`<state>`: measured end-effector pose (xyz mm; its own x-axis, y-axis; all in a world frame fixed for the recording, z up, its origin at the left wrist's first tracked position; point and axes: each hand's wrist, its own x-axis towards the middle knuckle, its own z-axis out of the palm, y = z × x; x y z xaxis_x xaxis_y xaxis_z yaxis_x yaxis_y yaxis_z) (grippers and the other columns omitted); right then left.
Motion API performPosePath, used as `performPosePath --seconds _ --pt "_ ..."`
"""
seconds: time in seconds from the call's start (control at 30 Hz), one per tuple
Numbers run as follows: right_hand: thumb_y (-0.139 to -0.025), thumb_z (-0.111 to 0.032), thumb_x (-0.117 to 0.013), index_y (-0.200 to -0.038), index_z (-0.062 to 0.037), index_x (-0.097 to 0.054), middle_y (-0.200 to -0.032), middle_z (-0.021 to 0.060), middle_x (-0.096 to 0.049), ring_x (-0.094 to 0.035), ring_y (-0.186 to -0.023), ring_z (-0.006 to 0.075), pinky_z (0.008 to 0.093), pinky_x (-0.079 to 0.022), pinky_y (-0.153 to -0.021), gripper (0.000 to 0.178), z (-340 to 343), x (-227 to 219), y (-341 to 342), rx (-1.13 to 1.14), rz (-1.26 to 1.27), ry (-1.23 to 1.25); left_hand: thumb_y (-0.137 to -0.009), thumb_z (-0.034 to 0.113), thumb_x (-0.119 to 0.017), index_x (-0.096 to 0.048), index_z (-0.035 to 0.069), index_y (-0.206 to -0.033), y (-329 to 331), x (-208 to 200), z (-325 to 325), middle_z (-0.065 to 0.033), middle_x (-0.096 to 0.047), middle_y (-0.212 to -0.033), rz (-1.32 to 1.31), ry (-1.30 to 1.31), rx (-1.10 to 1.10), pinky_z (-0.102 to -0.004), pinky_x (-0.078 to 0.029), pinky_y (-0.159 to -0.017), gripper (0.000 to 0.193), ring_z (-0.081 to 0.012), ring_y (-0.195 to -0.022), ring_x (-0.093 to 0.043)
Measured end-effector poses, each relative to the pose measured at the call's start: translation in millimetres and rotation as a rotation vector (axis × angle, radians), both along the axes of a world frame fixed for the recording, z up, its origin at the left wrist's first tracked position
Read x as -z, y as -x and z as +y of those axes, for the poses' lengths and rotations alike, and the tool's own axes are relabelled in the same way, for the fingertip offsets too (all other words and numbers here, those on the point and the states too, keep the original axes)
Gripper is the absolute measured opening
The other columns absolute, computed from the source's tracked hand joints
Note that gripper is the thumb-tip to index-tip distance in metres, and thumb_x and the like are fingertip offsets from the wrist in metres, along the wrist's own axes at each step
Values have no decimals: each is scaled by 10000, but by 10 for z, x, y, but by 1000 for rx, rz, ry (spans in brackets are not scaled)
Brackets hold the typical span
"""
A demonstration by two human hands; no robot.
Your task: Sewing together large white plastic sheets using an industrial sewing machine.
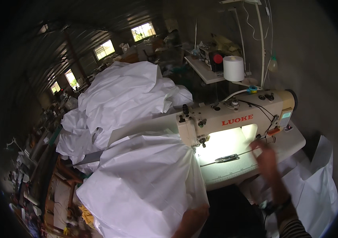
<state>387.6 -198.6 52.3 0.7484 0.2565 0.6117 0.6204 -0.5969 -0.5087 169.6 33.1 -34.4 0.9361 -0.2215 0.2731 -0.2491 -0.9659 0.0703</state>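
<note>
A large sheet of white fabric (141,178) drapes from the needle area of a white sewing machine (232,119) toward me. At the sheet's lower right edge is my left hand (194,219), closed on the fabric, its fingertips partly hidden. My right hand (266,158) is raised over the right part of the lit machine bed, below the machine's arm. Its fingers look bent but are smeared by motion, so I cannot tell whether they hold anything. Between the needle and this hand, a small dark metal tool (226,158), like thread snips, lies on the bed.
A big heap of white fabric (121,91) lies beyond the machine. More white material (315,186) hangs at the right. A white thread cone (233,68) stands behind the machine, near another table (204,70). A wooden frame (60,174) stands at left, beside clutter.
</note>
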Motion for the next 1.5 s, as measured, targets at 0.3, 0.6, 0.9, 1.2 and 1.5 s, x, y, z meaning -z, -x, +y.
performPosePath --seconds 0.3,0.6,0.9,1.2,1.5 --pt "-972 -253 -494 -1223 -22 -565 -1203 194 -606 -562 -1114 401 475 -456 -941 348 -1614 -608 -2586 638 55 274 -901 211 -585 -611 45 -842 -26 -120 -113 -168 -627 -725 175 412 -187 -447 -499 -573 178 -390 -665 -618" --pt "-949 -125 -524 -1333 0 -496 -1246 197 -593 -568 -1176 308 376 -450 -979 404 -2726 245 -2943 279 -174 -115 -897 185 -574 -599 49 -855 -18 -129 -78 -181 -626 -713 184 507 -240 -480 -492 -577 145 -399 -655 -620" --pt "-900 13 -522 -1215 -40 -558 -1142 133 -610 -608 -1054 270 356 -474 -893 322 -1601 1094 -908 388 -149 110 -920 181 -525 -601 61 -942 730 112 111 -185 -623 -689 281 423 -437 -465 -493 -535 144 -371 -600 -619" --pt "-876 -219 -596 -1293 -251 -572 -1441 19 -442 -403 -1351 194 472 -362 -1109 418 603 672 202 -586 -322 570 -878 211 -600 -639 135 -1159 2069 548 202 -82 -690 -943 906 572 -240 -420 -519 -654 293 -305 -762 -651" --pt "-860 -197 -573 -1120 -207 -652 -1279 -48 -568 -532 -1219 124 450 -299 -1131 271 1422 926 534 -850 -437 487 -885 134 -655 -685 53 -970 1500 -805 592 -119 -695 -959 608 1089 -321 -336 -529 -733 121 -178 -824 -657"
